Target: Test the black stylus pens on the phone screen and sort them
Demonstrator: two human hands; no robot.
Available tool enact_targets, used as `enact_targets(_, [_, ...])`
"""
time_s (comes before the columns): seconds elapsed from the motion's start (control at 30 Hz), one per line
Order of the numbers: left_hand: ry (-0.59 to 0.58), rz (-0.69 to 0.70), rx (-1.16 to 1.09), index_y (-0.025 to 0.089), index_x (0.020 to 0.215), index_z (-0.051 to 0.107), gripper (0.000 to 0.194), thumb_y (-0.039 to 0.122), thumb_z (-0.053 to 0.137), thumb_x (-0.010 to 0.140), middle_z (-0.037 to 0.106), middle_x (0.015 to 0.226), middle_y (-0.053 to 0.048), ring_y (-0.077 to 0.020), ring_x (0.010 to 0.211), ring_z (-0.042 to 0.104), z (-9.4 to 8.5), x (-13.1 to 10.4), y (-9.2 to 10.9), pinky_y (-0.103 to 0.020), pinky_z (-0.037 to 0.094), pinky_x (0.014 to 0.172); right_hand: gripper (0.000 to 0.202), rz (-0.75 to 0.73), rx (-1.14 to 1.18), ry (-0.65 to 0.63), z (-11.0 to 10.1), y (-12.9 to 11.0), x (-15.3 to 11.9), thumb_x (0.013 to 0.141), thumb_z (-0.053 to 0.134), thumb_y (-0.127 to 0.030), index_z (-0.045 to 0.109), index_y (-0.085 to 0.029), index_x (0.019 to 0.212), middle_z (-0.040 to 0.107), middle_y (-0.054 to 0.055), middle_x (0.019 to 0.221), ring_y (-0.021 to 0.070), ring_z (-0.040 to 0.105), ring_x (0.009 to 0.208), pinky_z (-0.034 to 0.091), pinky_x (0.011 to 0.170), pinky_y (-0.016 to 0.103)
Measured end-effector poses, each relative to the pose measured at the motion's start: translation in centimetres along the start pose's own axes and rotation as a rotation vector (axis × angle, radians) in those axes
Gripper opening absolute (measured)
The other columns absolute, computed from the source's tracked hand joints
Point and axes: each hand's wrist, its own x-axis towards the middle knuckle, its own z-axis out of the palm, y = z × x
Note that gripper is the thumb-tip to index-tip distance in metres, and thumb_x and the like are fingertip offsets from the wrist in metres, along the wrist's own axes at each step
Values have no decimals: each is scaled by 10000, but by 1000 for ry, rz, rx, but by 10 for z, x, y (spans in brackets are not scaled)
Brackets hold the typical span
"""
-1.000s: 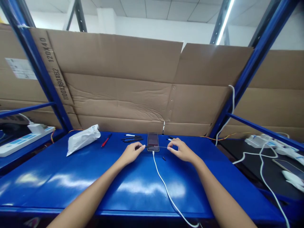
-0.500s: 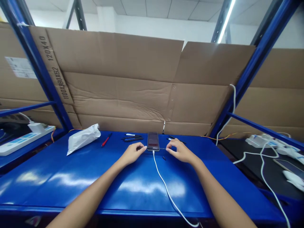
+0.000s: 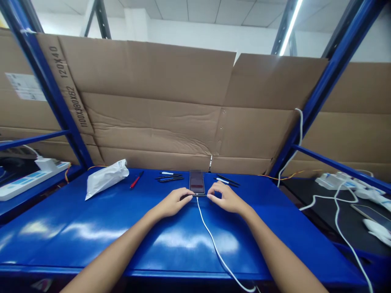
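A phone (image 3: 197, 183) stands near the back of the blue table, with a white cable (image 3: 210, 235) running from its lower edge. Just in front of that edge lies a thin dark rod, like a pen part (image 3: 200, 195), spanning the gap between both hands. My left hand (image 3: 176, 201) pinches its left end between thumb and fingertips. At the other end, my right hand (image 3: 225, 197) is closed in a pinch, its fingertips close to the phone's lower right corner. Fine details of the rod are too small to tell.
Several dark pens (image 3: 169, 178) lie left of the phone, more pens (image 3: 227, 181) right of it. Farther left are a red pen (image 3: 136, 180) and a white plastic bag (image 3: 106, 179). Power strips (image 3: 33, 179) and cables occupy both sides; cardboard (image 3: 152, 106) rises behind.
Both hands have come closer together in front of the phone. The small dark piece that lay right of the cable no longer shows on the table.
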Motion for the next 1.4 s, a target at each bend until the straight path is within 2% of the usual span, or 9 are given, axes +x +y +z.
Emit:
enact_targets(0.2, [20,6,24,233,1191,699,347,425,454,1040,713,1206,-77,-249,1120,636,-2,0,2,-360,466,1022,213,23,18,30,7,-4,0,1000,578,-333,690,-210,869,708,43,899,206,615,889,481,828,347])
enact_targets(0.43, [5,1,36,230,1201,682,334,400,441,1046,706,1214,-75,-246,1119,638,1,-1,-2,-357,472,1016,207,39,12,30,12,2,1,1003,574,-324,707,-204,899,725,50,912,213,625,886,485,810,350])
enact_targets(0.7, [11,33,78,243,1227,715,343,394,477,1030,729,1211,-69,-248,1123,647,-3,0,2,-363,464,1031,172,31,32,-2,10,-5,2,996,593,-294,710,-212,900,727,38,927,208,627,908,477,837,342])
enact_targets(0.83, [31,13,85,244,1230,719,349,396,479,1027,732,1220,-69,-252,1129,644,-5,0,3,-371,470,1023,168,59,-18,-68,6,2,0,911,725,-368,730,-226,1000,722,35,934,228,618,928,476,847,359])
enact_targets(0.93, [38,13,88,242,1224,724,344,398,491,1025,732,1226,-70,-251,1132,647,-5,0,2,-361,468,1023,220,100,-127,-117,1,8,-2,847,789,-399,744,-223,973,707,44,896,246,599,919,473,822,371])
enact_targets(1.03, [34,15,96,241,1219,728,335,393,502,1023,736,1220,-67,-249,1124,653,-6,0,1,-352,473,1012,142,125,-181,-193,1,10,-3,842,791,-334,744,-213,900,701,49,863,245,591,891,470,801,369])
enact_targets(1.13, [30,25,104,240,1221,728,325,376,507,1026,739,1215,-60,-242,1115,657,-6,0,-1,-347,477,1002,33,96,-158,-236,5,7,-3,871,736,-229,724,-206,851,711,40,844,234,605,898,464,867,383])
enact_targets(1.3, [33,36,142,223,1221,728,317,363,522,1024,743,1198,-62,-239,1100,660,-6,0,-2,-349,478,1003,95,136,-13,-97,5,3,-1,937,628,-244,712,-200,939,737,41,899,200,651,830,485,779,321])
enact_targets(1.4, [28,41,149,229,1226,725,319,367,515,1029,741,1201,-59,-237,1104,660,-6,-1,-2,-345,479,1002,99,132,48,-33,2,3,0,941,628,-266,710,-211,953,744,24,901,188,668,811,488,751,301])
